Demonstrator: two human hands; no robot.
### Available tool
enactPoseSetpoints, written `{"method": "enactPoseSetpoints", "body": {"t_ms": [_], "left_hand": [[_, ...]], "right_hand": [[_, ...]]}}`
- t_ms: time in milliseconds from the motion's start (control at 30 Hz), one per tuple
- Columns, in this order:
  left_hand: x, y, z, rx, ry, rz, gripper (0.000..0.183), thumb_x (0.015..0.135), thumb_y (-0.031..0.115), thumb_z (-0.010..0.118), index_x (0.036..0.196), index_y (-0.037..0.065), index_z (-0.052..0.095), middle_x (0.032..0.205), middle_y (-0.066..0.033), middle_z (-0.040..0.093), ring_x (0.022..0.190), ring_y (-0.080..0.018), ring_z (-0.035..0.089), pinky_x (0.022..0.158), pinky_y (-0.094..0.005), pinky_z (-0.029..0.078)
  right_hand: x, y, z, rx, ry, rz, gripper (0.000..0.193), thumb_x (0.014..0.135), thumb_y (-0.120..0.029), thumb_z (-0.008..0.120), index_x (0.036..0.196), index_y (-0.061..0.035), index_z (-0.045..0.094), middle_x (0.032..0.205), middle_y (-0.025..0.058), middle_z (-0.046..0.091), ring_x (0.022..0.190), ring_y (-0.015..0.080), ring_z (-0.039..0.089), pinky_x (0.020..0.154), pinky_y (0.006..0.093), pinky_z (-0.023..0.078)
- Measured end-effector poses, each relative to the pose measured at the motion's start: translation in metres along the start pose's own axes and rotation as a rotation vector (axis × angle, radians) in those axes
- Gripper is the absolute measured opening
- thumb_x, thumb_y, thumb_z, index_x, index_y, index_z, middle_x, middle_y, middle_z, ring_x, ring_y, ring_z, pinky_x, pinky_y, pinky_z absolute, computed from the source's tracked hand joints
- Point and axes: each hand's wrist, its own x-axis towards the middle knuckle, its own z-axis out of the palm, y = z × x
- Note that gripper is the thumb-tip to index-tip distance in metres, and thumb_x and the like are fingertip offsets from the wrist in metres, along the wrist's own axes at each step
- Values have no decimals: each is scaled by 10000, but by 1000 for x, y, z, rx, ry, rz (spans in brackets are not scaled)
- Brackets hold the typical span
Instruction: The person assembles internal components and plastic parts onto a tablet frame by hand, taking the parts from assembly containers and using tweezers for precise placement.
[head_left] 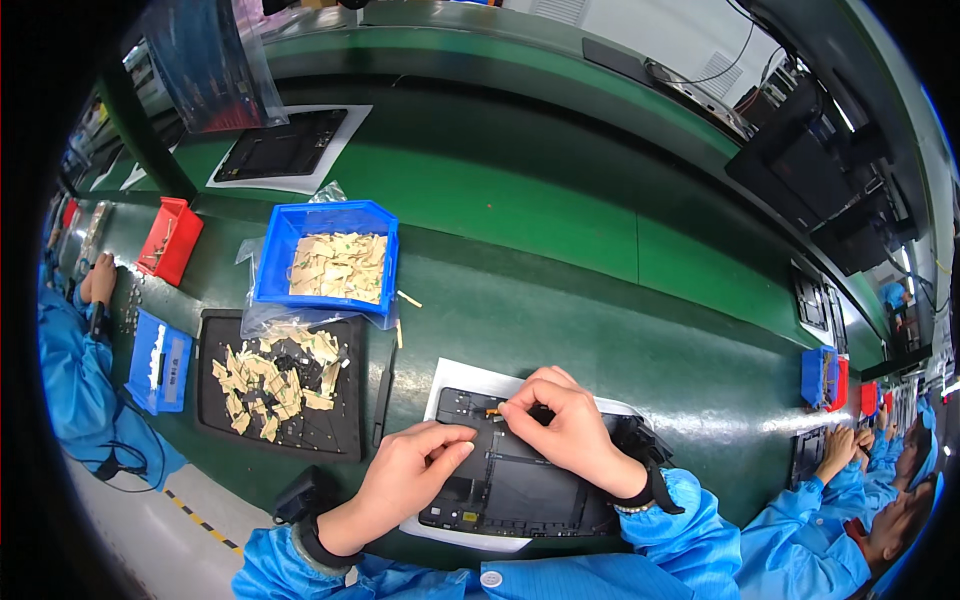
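Note:
A black tablet-like housing (540, 492) lies in front of me on a white sheet (446, 374). My right hand (568, 432) is over its upper part, thumb and forefinger pinched at a small orange piece (491, 411). Whether they grip that piece or something smaller is hidden by the fingertips. My left hand (405, 482) rests over the housing's left edge, fingers bent. A narrow gap shows between its thumb and forefinger, with nothing visible in it. Both wrists wear black bands.
Left of the housing, a black tray (350, 400) holds torn beige strips and dark bits. Behind it stands a blue bin (268, 258) of similar strips. A dark, slim tool (383, 400) lies beside the tray. A red bin (180, 235) and co-workers' hands (103, 280) are farther left; others work at right.

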Motion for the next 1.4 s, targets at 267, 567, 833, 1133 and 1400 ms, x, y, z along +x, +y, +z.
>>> {"method": "enactPoseSetpoints", "body": {"t_ms": [267,567,833,1133,1400], "left_hand": [[4,-11,15,706,266,472,256,767,39,687,1022,37,664,795,-57,560,692,-225,607,559,-310,491],[7,-10,12,791,254,516,305,736,44,683,1039,35,658,747,-47,478,665,-199,569,538,-307,466],[8,-10,12,790,242,499,305,743,40,681,1046,36,651,747,-57,465,667,-204,564,543,-311,467],[8,-9,13,791,244,499,289,747,35,679,1034,29,649,742,-60,461,654,-208,562,546,-315,468],[9,-11,16,752,232,504,261,739,38,695,997,28,653,736,-60,476,644,-213,573,539,-324,478]], "right_hand": [[0,14,17,-132,113,-18,111,740,-108,720,698,-66,627,739,44,596,725,247,579,625,363,463],[1,13,17,-129,106,-7,122,739,-105,720,683,-62,620,727,42,591,707,245,567,620,362,456],[1,13,19,-145,121,-10,130,740,-110,721,680,-61,617,725,44,590,715,248,574,624,365,458],[2,11,18,-172,118,-26,123,738,-103,718,683,-60,617,729,47,591,727,252,580,630,369,464],[2,13,18,-204,106,-53,130,744,-107,727,700,-63,613,739,44,584,729,251,579,636,367,464]]}}
